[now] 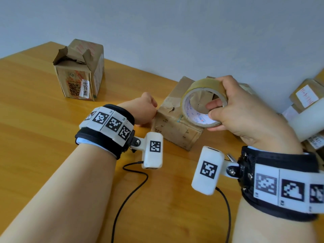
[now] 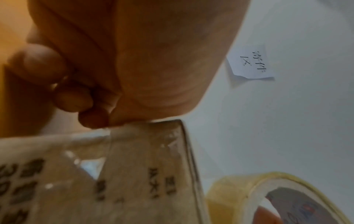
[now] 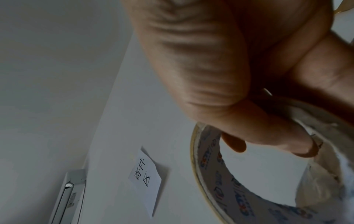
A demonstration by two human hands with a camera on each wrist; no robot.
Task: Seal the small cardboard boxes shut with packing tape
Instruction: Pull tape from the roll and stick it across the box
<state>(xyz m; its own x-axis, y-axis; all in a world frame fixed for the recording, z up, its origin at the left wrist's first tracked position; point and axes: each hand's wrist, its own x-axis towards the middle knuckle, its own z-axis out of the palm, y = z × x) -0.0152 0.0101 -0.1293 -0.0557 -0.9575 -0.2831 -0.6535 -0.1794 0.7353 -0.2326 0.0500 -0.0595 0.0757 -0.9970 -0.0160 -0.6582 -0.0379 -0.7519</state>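
- Currently the left hand (image 1: 143, 109), grip pinched thumb to fingertip on the glossy clear tape end (image 2: 145, 136), holds it at the near corner of the worn cardboard box (image 1: 177, 123) on the desk (image 1: 43, 120).
- Right of it, the right hand (image 1: 245, 109) grips the packing tape roll (image 1: 201, 102), thumb inside its printed core, above the box.
- Judging the step: drawing tape; next, lay it along the flap seam and press.

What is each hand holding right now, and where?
Right hand grips the tan packing tape roll through its core; left hand pinches the tape's free end.
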